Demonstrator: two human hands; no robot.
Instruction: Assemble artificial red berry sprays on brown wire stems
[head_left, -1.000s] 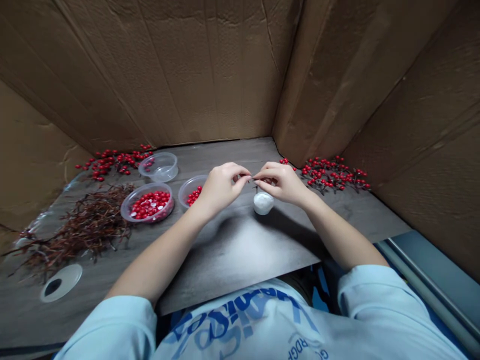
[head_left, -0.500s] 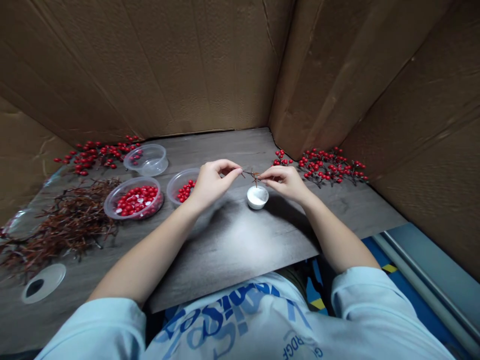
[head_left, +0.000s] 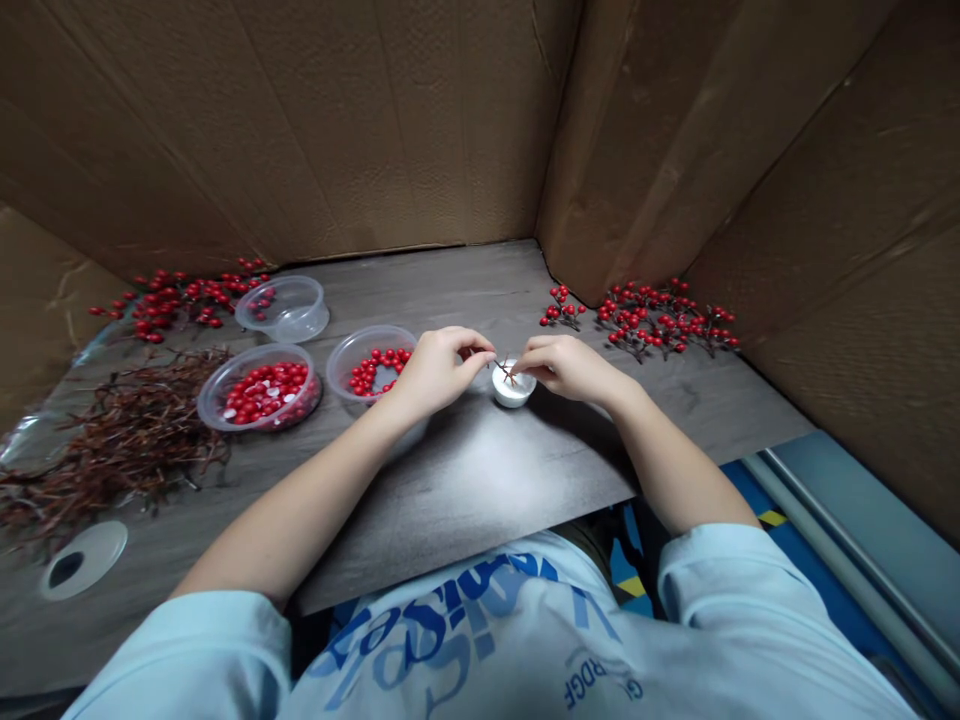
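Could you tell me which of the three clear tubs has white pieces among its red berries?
The leftmost front tub; the tub by the left hand shows only red, and the back tub looks nearly empty.

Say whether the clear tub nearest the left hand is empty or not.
Not empty: red berries sit in the bottom of the clear tub.

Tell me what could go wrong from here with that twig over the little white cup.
The thin twig, held between the fingertips of the left hand and right hand, could snap or slip. The small white cup looks light on the grey board, so pressing might tip it. The clear bowl of red berries sits close to the left hand, so a knock could spill them.
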